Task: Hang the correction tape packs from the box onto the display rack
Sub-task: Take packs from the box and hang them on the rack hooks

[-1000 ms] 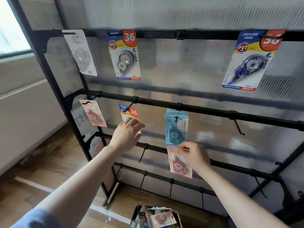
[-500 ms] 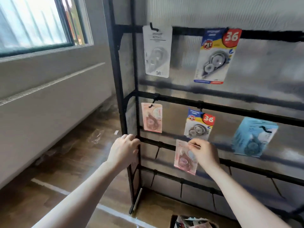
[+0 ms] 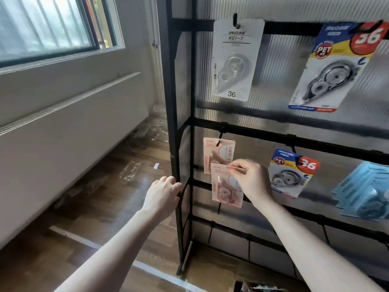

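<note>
Pink pack point(image 3: 226, 186) pinched at top edge by right hand point(image 3: 251, 182), just below pink pack already hung point(image 3: 217, 153) on rack point(image 3: 174, 123); grip near hang-hole, likely for threading onto hook. Left hand point(image 3: 163, 196) curled round rack post, probably steadying frame. Box point(image 3: 252, 287) below rack barely in view, contents unclear.

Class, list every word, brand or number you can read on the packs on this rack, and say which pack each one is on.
"JINUO" and "36": white pack, top row; its other print is too small.
"JINUO", "PET", "36", "SMOOTH": blue and yellow pack, top row.
"JINUO", "PET", "36": blue and yellow pack, middle row.
"36": hung pink pack.
"36": pink pack held in the right hand.
Light blue packs: blurred.
</note>
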`<control>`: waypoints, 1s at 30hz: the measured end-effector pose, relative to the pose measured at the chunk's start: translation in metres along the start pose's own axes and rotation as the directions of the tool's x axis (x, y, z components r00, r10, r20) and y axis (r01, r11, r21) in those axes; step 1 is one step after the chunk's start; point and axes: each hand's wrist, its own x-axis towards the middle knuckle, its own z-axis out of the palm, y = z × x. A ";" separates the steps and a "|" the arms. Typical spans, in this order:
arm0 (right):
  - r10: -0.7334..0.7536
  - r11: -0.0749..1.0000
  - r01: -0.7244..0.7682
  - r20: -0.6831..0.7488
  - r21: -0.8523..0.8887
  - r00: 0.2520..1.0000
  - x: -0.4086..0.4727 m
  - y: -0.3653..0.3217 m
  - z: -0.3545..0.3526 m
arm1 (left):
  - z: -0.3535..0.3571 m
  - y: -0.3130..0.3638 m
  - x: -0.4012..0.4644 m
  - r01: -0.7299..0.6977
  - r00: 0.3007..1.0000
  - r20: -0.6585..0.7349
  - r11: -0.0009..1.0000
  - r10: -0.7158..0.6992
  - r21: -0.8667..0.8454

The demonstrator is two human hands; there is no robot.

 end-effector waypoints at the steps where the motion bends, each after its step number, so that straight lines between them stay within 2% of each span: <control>1: -0.022 1.000 0.023 -0.009 0.015 1.000 0.005 -0.003 0.002 | 0.000 -0.002 0.001 0.004 1.000 0.003 1.000 -0.004 0.004; 5: -0.108 0.994 0.110 -0.061 0.027 0.992 0.021 -0.016 0.011 | 0.000 -0.007 0.005 0.016 1.000 0.019 1.000 -0.016 -0.001; 17: -0.013 1.000 0.011 -0.138 -0.017 0.990 0.055 -0.029 0.030 | -0.005 -0.007 0.038 -0.121 0.992 0.037 0.993 0.121 -0.012; 20: -0.038 0.999 0.033 -0.150 -0.037 0.988 0.051 -0.027 0.032 | -0.001 -0.011 0.040 -0.139 0.989 0.044 0.990 0.139 -0.008; 25: -0.036 0.999 0.033 -0.099 -0.033 0.994 0.049 -0.026 0.030 | 0.004 -0.014 0.039 -0.162 0.985 0.062 0.986 0.163 -0.028; 30: -0.011 0.995 0.010 -0.016 -0.104 1.000 0.054 -0.026 0.031 | 0.001 -0.018 0.038 -0.168 0.984 0.050 0.984 0.171 -0.052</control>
